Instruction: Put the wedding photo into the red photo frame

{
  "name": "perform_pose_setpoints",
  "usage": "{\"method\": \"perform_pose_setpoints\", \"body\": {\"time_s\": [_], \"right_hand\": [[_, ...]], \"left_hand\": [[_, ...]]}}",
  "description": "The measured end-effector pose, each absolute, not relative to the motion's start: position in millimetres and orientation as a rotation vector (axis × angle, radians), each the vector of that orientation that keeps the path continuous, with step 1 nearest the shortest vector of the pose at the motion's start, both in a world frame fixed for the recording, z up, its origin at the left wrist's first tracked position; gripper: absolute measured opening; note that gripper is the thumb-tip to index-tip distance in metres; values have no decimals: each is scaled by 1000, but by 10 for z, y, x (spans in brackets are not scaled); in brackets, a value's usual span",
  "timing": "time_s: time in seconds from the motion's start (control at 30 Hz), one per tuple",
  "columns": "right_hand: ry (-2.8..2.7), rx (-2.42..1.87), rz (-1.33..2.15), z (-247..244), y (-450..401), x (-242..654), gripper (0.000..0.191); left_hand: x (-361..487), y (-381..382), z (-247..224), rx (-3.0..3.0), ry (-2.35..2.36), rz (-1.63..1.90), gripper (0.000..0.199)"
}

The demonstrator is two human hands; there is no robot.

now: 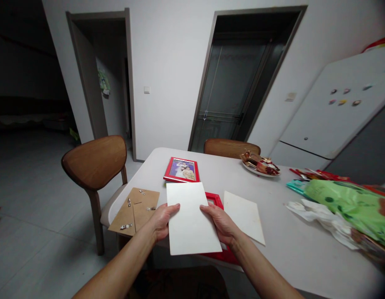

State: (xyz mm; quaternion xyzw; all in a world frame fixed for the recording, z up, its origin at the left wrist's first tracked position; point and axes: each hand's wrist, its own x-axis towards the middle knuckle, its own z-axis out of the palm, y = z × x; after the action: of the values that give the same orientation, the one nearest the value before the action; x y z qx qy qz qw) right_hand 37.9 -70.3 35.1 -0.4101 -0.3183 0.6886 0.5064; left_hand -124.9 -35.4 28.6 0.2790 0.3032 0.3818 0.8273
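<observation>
- So you've got the blank white sheet (pixel 192 226) pinched between your left hand (pixel 161 222) and right hand (pixel 223 224), thumbs on top, one at each long edge. Can't see most of your fingers underneath.
- Its long axis points away from you, and it's covering much of the empty-looking red picture frame (pixel 218 200). That frame's exposed side is nearer your right hand, though your right forearm crosses it.
- Second white sheet (pixel 245 218) is just right of the frame.
- Brown backing board (pixel 122 214) with metal clips (pixel 126 226) sits left; framed photo (pixel 182 169) just beyond your sheet.
</observation>
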Motion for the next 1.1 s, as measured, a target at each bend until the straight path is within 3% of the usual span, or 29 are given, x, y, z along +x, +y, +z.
{"method": "perform_pose_setpoints", "body": {"time_s": [1.1], "right_hand": [[-829, -1081, 1522, 607, -658, 315, 27]], "left_hand": [[-1335, -349, 289, 786, 503, 770, 42]]}}
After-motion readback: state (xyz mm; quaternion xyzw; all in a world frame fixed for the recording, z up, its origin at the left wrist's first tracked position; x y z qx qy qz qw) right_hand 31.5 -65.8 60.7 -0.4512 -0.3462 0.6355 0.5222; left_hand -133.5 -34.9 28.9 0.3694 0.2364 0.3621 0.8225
